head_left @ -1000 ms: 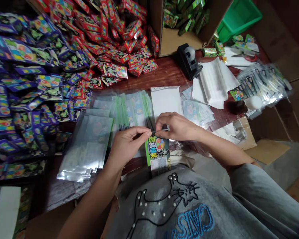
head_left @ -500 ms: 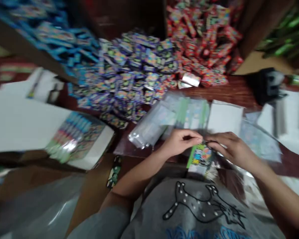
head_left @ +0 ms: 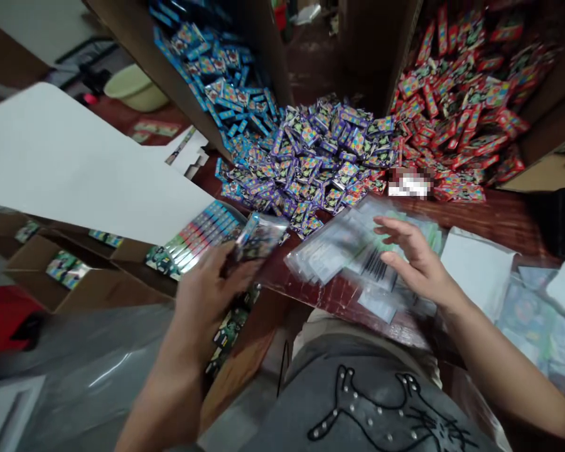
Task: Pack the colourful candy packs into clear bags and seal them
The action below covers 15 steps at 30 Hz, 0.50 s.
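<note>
My left hand point(head_left: 209, 285) is closed, smeared by motion, with a clear-wrapped small packet point(head_left: 261, 235) at its fingertips. It hangs over the near edge of a box of packets in blue, red and green rows point(head_left: 202, 229). My right hand point(head_left: 417, 260) is open, fingers apart, above a stack of clear plastic bags point(head_left: 322, 248). A bag with a dark barcode-like print point(head_left: 374, 267) lies just under its fingertips. Beside that, a small pale slip point(head_left: 377, 306) lies at the table's front edge.
Purple packets point(head_left: 311, 163) heap at the back middle, between blue packets point(head_left: 235, 88) and red packets point(head_left: 466, 119) spilling from cartons. A white box lid point(head_left: 89, 163) extends left. White sheets point(head_left: 478, 263) lie right. Open cartons point(head_left: 51, 270) stand low at left.
My hands have parted from the green-edged bag they were working on together. The left went left to the packet box; the right opened over the bags. The view swung left.
</note>
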### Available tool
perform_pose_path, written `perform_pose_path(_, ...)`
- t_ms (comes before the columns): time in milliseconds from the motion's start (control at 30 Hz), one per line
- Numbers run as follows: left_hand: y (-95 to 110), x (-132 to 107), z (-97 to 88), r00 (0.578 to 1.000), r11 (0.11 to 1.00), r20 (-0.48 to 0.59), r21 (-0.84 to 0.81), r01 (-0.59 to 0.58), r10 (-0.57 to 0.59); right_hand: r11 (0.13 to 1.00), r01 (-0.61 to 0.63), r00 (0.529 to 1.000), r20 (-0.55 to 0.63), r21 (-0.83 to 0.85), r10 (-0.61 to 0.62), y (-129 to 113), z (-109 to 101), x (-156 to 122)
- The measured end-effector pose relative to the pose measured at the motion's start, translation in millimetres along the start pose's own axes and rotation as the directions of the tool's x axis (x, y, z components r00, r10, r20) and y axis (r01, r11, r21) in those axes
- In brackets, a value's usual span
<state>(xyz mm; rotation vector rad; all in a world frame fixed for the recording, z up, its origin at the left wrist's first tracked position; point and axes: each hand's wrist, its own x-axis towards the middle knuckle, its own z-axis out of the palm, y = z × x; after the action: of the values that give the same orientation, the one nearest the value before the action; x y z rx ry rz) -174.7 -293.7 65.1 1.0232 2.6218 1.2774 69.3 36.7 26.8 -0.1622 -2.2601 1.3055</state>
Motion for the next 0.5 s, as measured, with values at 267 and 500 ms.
perform_pose_path(267, -99.3, 22.3, -29.9, 0.997, 0.923, -0.075, 0.381, 0.049, -0.022, 0.984, 0.017, 0.998, 0.066, -0.178, -0.006, 15.7, 14.8, -14.9)
perform_pose_path(500, -89.1, 17.4, -17.7, 0.993, 0.762, -0.103, 0.638, 0.113, -0.061, 0.926, -0.091, 0.990, 0.065, -0.366, 0.123, 25.9, 0.7, -35.9)
